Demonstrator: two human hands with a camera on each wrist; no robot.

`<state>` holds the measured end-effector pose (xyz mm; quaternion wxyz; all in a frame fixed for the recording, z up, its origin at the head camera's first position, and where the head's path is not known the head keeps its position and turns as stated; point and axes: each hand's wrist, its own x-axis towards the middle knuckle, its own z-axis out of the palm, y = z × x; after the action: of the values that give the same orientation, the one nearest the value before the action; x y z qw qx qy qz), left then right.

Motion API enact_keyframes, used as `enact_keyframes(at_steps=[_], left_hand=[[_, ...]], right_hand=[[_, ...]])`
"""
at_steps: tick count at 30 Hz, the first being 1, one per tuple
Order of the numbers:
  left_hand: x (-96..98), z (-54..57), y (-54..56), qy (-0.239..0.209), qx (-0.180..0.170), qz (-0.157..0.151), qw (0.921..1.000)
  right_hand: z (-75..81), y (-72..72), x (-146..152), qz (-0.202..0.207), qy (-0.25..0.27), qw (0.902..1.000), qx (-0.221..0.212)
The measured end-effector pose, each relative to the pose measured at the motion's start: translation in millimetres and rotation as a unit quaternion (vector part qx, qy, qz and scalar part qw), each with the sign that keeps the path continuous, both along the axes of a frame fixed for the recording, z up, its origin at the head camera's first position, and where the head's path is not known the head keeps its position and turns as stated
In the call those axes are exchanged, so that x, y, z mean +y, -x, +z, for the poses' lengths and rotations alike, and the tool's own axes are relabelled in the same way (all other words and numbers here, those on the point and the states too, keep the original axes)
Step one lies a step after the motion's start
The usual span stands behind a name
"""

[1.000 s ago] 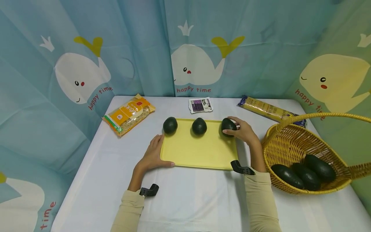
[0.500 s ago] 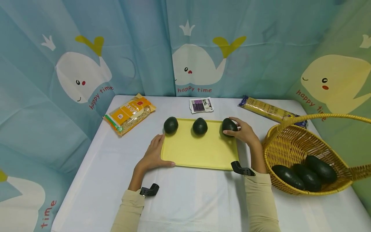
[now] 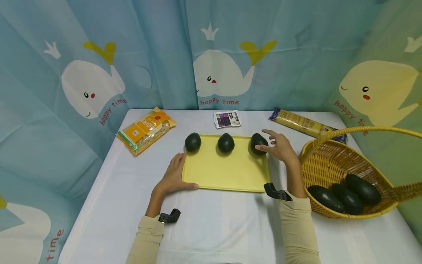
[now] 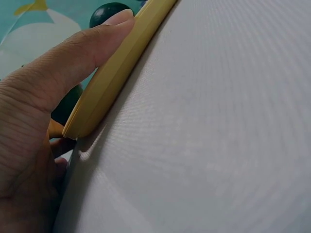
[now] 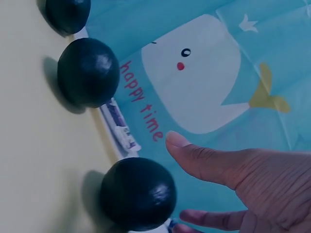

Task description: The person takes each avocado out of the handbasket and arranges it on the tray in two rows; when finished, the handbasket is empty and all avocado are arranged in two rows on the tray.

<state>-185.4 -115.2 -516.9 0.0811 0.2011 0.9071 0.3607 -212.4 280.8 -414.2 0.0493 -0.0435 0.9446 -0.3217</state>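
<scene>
A yellow rectangular tray (image 3: pixel 225 172) carries three dark green avocados along its far edge: a left avocado (image 3: pixel 192 142), a middle avocado (image 3: pixel 225 143) and a right avocado (image 3: pixel 258 143). My left hand (image 3: pixel 173 176) spans the tray's near left corner, thumb laid straight along the front rim and fingers against the left side. In the left wrist view that thumb (image 4: pixel 82 58) rests on the rim. Beside the right avocado is my right hand (image 3: pixel 280 147), thumb and fingers spread. From the right wrist view, a gap shows between the thumb (image 5: pixel 204 160) and the nearest avocado (image 5: pixel 139 194).
A yellow wicker basket (image 3: pixel 324 161) with a tall handle stands at the right, holding three more avocados (image 3: pixel 349 198). At the back lie an orange food packet (image 3: pixel 146 130), a small white and purple packet (image 3: pixel 227 119) and a long gold packet (image 3: pixel 301 123). Whale-print curtains (image 3: pixel 165 55) enclose the table.
My right hand has loosened from the right avocado, its fingers spreading away to the right. The avocado stays on the tray. My left hand keeps its place at the corner.
</scene>
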Motion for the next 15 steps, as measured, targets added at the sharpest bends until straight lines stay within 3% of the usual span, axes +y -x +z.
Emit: enact_keyframes(at_steps=[6,15], left_hand=[[0.3,0.3,-0.1,-0.005,0.000,-0.002,1.0000],[0.5,1.2,-0.3,-0.006,-0.002,-0.004,1.0000]], right_hand=[[14.7,-11.6,0.6,0.007,0.009,0.9998,0.015],[36.5,-34.0,-0.2,0.022,0.026,0.9994,0.000]])
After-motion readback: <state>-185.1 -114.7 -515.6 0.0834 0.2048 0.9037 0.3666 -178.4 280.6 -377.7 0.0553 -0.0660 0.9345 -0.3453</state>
